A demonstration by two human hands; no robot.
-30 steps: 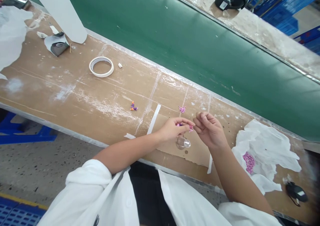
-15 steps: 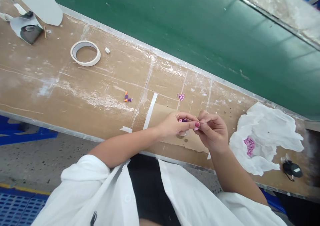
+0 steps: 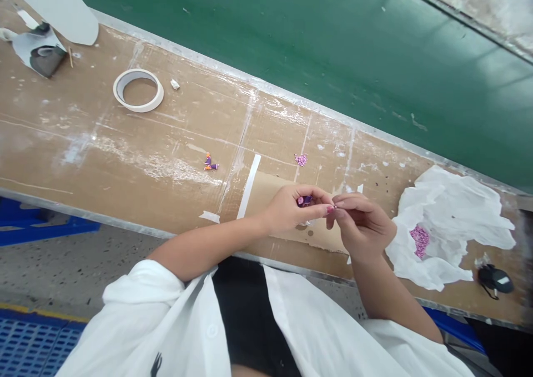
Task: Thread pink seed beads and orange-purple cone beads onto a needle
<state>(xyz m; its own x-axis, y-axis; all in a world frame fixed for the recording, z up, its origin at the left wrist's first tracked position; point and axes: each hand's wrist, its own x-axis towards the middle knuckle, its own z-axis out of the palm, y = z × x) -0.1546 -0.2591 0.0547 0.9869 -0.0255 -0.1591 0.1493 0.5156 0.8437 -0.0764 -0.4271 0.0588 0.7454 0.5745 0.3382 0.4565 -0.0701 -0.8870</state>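
Observation:
My left hand (image 3: 289, 207) is closed around a small purple and pink figurine (image 3: 305, 200), mostly hidden by the fingers. Against its fingertips, my right hand (image 3: 362, 221) pinches at a tiny piece that I cannot make out. Both hands are over a brown cardboard sheet (image 3: 270, 185) on the bench. Just beyond them lies a little pile of pink bits (image 3: 300, 159). Farther left, a purple and orange figurine (image 3: 210, 162) rests on its own.
A roll of masking tape (image 3: 139, 90) lies at the left. White crumpled paper (image 3: 453, 210) holds more pink pieces (image 3: 420, 240) on the right, near a black pouch-like object (image 3: 495, 279). A green panel (image 3: 250, 38) runs along the bench's back edge.
My right hand has turned and shifted slightly right, its fingertips still meeting the left ones. The left hand keeps its grip, and a little more of the figurine's purple part shows.

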